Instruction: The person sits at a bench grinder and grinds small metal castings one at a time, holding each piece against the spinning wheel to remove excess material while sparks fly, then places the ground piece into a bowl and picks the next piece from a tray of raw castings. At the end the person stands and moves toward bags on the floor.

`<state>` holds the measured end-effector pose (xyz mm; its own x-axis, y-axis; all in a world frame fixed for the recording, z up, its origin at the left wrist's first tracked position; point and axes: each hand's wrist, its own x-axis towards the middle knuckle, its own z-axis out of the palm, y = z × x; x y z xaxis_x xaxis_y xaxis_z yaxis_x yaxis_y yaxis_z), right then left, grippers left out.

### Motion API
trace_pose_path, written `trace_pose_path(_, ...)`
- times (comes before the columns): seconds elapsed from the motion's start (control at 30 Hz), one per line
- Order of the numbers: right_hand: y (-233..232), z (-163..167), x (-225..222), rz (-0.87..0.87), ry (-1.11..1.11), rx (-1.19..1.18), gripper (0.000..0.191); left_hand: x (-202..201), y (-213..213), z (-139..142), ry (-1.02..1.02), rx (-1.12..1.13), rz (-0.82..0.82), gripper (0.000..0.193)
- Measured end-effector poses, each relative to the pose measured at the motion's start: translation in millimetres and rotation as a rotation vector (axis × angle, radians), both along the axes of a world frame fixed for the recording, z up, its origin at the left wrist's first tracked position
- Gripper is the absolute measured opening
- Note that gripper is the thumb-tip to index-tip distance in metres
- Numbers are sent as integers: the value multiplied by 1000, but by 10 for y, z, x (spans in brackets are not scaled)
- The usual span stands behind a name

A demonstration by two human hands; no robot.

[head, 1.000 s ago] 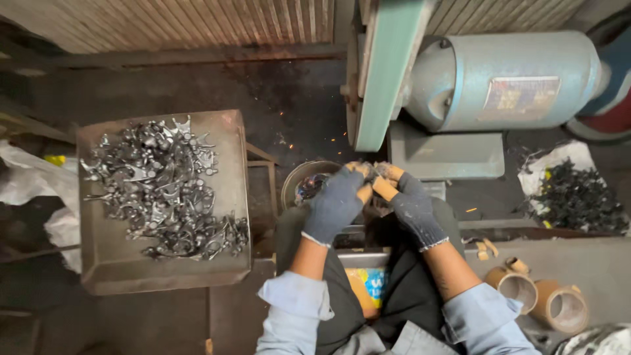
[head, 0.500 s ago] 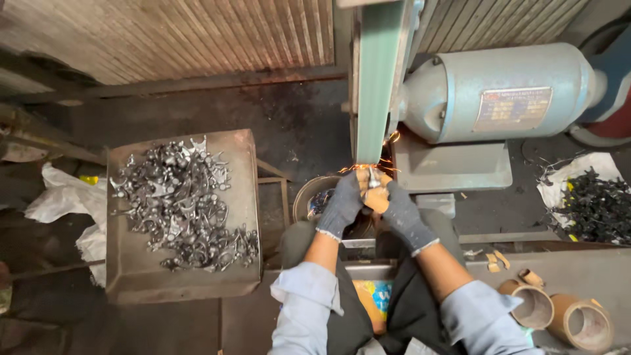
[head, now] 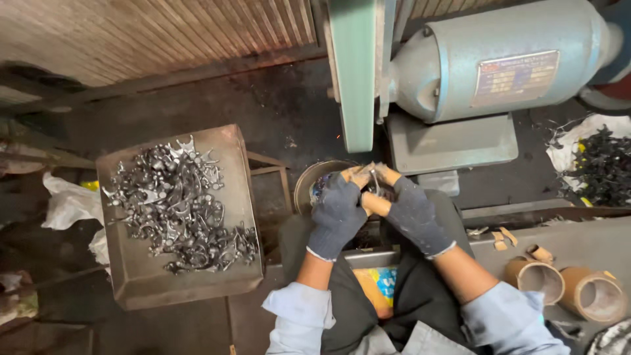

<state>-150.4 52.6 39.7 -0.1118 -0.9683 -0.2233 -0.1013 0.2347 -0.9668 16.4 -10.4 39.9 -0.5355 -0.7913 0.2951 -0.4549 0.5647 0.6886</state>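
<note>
A: Since the earlier frames the hands have been drawn back a little from the green belt guard (head: 353, 72); the sparks seen there half a second ago are no longer seen, and the view is shifted so that more of the motor is shown.

B: How is the small metal piece (head: 373, 179) held now?

A: It is pinched between both hands. The left hand (head: 338, 213), in a dark glove with the fingertips bare, is closed on it from the left; the right hand (head: 411, 213), gloved the same way, is closed on it from the right. The fingers are pressed tight together around it, so little of the piece is shown.

B: And where is the piece placed?

A: Just below the lower end of the belt guard and apart from it, above a round metal bowl (head: 310, 184) that is partly hidden by the left hand.

B: What is found further out?

A: A grey-blue motor (head: 499, 59) is mounted to the right of the guard. A square tray (head: 141, 283) heaped with grey metal parts (head: 177, 207) is set well to the left. A heap of dark parts (head: 605, 167) is laid on white sheeting at far right, and cardboard tubes (head: 565, 283) are lying at lower right.
</note>
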Motion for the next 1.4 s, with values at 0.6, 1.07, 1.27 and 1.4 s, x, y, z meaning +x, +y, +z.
trace_pose_path(0.6, -321, -365, -100, 134, -257, -66, 71, -159, -333, -248, 926, 1268, -123, 27)
trace_pose_path(1.07, -353, -358, -30, 43, -144, 10, 52, -139, -509, -590, 798, 1290, -96, 26)
trace_pose_path(1.27, -269, 40, 43, 78, -576, 100, 36, -15, -180, -353, 398, 820, -236, 60)
trace_pose_path(1.4, -352, 44, 86, -66, -613, 288, 30, -107, -98, -298, 412, 813, 13, 79)
